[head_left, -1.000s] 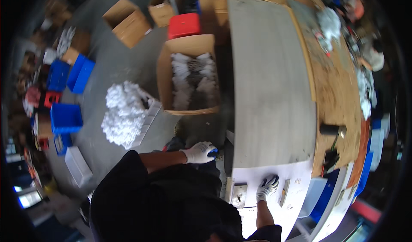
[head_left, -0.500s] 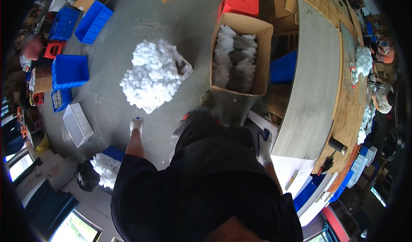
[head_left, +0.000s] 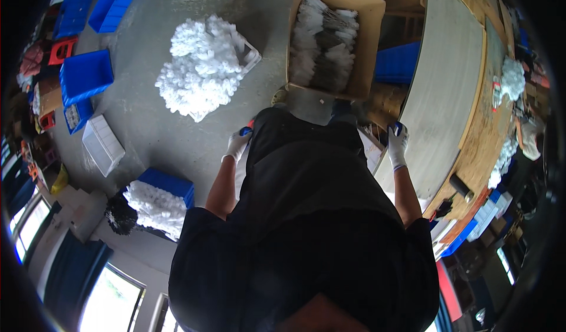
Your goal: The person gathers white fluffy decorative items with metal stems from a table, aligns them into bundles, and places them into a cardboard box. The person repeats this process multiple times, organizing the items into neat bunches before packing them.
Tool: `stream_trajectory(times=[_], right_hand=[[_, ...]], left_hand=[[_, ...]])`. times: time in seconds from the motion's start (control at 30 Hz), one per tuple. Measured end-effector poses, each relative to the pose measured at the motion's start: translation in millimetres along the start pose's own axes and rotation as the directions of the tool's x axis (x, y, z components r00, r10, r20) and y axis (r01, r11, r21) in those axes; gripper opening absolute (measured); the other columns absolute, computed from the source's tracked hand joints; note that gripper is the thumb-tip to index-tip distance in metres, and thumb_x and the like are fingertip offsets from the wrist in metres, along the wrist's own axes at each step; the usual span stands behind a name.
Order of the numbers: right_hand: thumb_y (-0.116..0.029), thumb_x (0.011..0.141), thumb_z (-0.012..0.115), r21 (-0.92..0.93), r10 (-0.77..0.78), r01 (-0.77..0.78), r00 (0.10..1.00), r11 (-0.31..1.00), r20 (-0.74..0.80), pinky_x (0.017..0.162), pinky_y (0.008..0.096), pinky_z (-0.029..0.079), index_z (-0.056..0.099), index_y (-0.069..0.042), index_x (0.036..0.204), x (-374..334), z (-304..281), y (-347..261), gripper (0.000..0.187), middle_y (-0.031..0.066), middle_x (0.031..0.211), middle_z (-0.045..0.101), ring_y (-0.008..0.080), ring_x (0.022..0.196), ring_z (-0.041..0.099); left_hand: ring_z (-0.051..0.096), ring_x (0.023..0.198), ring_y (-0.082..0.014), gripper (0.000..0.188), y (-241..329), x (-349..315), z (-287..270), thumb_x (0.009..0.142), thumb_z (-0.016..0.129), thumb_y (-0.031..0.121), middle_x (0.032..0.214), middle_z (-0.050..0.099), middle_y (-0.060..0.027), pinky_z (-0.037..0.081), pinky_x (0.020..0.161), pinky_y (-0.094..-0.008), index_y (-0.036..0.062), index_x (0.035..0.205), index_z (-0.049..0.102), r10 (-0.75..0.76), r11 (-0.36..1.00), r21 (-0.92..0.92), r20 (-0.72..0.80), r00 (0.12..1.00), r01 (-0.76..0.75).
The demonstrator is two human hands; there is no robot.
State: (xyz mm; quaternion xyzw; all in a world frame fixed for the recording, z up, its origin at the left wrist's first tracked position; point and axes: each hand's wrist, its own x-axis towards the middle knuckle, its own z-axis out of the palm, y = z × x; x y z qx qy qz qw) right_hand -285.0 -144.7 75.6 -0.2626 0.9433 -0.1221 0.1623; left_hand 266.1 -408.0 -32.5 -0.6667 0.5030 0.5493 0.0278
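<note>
My left hand (head_left: 237,144), in a white glove with blue coating, hangs beside the dark apron (head_left: 306,173). Its fingers are loosely bent and apart, with nothing visible in them. On the other side, my right hand (head_left: 398,144), gloved alike, is by the near edge of the long grey bench (head_left: 439,90); whether it touches the edge I cannot tell. Its fingers too look bent and apart, around nothing I can see. Ahead on the floor lies a heap of white fluffy bundles (head_left: 203,64) over a pale tray (head_left: 252,60). An open cardboard box (head_left: 370,43) holds more bundles.
Blue bins (head_left: 87,76) and a white crate (head_left: 103,146) stand at the left. White bundles (head_left: 154,205) lie by another blue bin (head_left: 171,185) near my left elbow. A black cylinder (head_left: 461,187) rests on the wooden worktop (head_left: 486,120). Other people are at the far right.
The view has shifted, so the heap and box sit higher in the picture. My left hand has come in beside my body; my right hand has moved up along the bench edge.
</note>
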Motion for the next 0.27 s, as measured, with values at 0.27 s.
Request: stream_trajectory(times=[0.27], right_hand=[[-0.041, 0.093, 0.074, -0.032, -0.184, 0.185, 0.983, 0.982, 0.026, 0.103, 0.0474, 0.048, 0.069, -0.003, 0.121, 142, -24, 74, 0.048, 0.0184, 0.116, 0.068, 0.0359, 0.113, 0.061]], left_hand=[[0.074, 0.087, -0.0282, 0.041, 68, -7, 61, 0.087, 0.075, 0.036, 0.094, 0.078, -0.016, 0.055, 0.08, -0.0404, 0.0044, 0.112, 0.077, -0.045, 0.992, 0.095, -0.357, 0.933, 0.084]])
